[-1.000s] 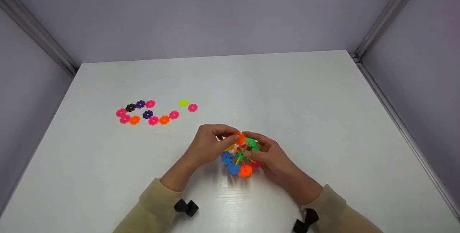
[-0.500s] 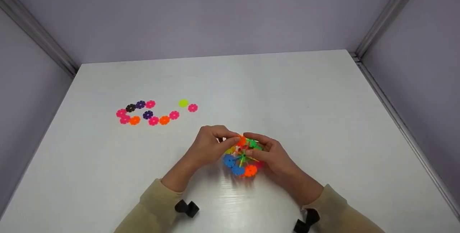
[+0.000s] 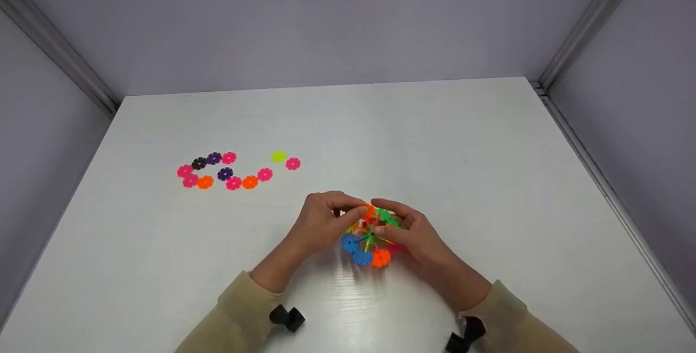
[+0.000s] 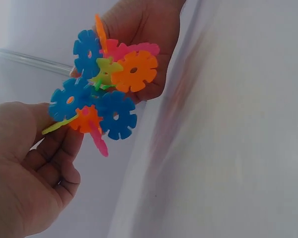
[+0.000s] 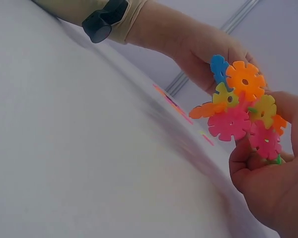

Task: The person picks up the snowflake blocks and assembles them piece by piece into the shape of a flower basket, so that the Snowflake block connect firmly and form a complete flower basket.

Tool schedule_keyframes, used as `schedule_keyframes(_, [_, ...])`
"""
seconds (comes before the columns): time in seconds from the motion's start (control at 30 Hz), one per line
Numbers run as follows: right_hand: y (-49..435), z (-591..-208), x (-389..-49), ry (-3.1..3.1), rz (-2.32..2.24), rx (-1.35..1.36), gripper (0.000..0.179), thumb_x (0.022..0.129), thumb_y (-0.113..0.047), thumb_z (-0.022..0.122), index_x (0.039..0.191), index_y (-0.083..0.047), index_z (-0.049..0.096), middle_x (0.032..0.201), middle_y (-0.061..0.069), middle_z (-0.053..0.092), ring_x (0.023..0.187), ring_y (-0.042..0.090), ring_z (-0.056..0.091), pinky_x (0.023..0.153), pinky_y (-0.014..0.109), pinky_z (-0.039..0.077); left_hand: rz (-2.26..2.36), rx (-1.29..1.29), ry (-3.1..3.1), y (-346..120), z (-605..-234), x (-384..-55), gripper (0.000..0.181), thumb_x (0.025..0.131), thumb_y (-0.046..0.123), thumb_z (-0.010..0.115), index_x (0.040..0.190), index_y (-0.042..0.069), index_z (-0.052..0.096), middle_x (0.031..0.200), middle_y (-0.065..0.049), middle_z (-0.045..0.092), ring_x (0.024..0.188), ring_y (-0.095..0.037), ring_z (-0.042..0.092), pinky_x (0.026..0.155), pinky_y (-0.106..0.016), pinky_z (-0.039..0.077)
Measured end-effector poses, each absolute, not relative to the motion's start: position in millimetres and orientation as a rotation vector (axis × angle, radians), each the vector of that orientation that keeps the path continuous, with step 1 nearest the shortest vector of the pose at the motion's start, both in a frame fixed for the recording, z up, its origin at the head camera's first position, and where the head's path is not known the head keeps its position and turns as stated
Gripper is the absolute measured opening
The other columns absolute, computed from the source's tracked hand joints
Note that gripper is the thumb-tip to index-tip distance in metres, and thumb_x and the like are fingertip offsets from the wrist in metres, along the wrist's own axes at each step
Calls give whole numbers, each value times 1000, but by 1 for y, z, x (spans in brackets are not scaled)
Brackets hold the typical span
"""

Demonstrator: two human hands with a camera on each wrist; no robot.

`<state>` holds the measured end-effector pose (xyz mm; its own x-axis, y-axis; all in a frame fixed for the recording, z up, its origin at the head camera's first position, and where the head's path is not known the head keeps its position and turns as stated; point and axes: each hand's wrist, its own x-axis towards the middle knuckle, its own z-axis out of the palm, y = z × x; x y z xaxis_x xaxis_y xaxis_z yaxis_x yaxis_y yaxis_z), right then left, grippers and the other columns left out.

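Observation:
A ball-like cluster of interlocking flower-shaped plastic discs (image 3: 362,257) is held above the table in both hands. Blue, orange, green, yellow and pink discs slot into one another around a green centre. In the head view my left hand (image 3: 326,225) pinches an orange disc (image 3: 370,211) at the cluster's top between thumb and fingers. My right hand (image 3: 413,236) grips the cluster from the right, thumb near its middle and fingers behind. The left wrist view shows a blue disc (image 4: 117,116) facing the camera; the right wrist view shows a pink disc (image 5: 229,124). Joints beneath the fingers are hidden.
On the white table (image 3: 489,179), several loose flower-shaped discs lie flat to the left, among them a black one (image 3: 199,163) and an orange one (image 3: 205,182). A yellow-green disc (image 3: 279,156) lies beside a pink disc (image 3: 293,163). Walls bound the back and sides.
The cluster has shifted slightly right and turned a little, its lower blue and orange discs moving rightward. Both hands keep their hold. The loose discs stay in place.

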<state>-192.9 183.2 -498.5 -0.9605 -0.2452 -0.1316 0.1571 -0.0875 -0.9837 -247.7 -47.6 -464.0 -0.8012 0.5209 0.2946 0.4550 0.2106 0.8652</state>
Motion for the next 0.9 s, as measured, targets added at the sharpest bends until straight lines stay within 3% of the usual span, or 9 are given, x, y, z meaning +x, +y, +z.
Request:
schedule_keyframes(0.23, [181, -497, -192, 1625, -2354, -36, 79, 99, -4, 71, 166, -6, 29, 148, 20, 56, 129, 28, 62, 106, 36, 53, 1857, 812, 2420, -45, -469, -247, 13, 99, 17, 78, 107, 9, 85, 93, 6, 79, 74, -15, 66, 70, -27, 59])
schedule_keyframes(0.53, [178, -498, -195, 1655, -2363, 52, 76, 96, 0, 74, 162, -4, 37, 149, 20, 56, 132, 31, 59, 105, 36, 54, 1780, 886, 2487, -55, -466, -257, 14, 99, 22, 78, 107, 11, 84, 94, 10, 79, 75, -14, 64, 67, -27, 55])
schedule_keyframes(0.7, [177, -499, -198, 1705, -2318, 78, 76, 94, -1, 77, 161, -6, 41, 151, 19, 53, 136, 30, 56, 105, 36, 54, 1773, 820, 2641, -79, -460, -285, 17, 100, 24, 77, 111, 12, 84, 97, 8, 78, 80, -15, 64, 70, -27, 54])
schedule_keyframes(0.9, [177, -501, -198, 1727, -2270, 79, 74, 92, -2, 78, 159, -6, 45, 147, 20, 55, 133, 30, 57, 103, 37, 55, 1669, 610, 2727, -111, -458, -333, 24, 100, 20, 77, 120, 10, 80, 114, -1, 78, 102, -19, 67, 83, -29, 54])
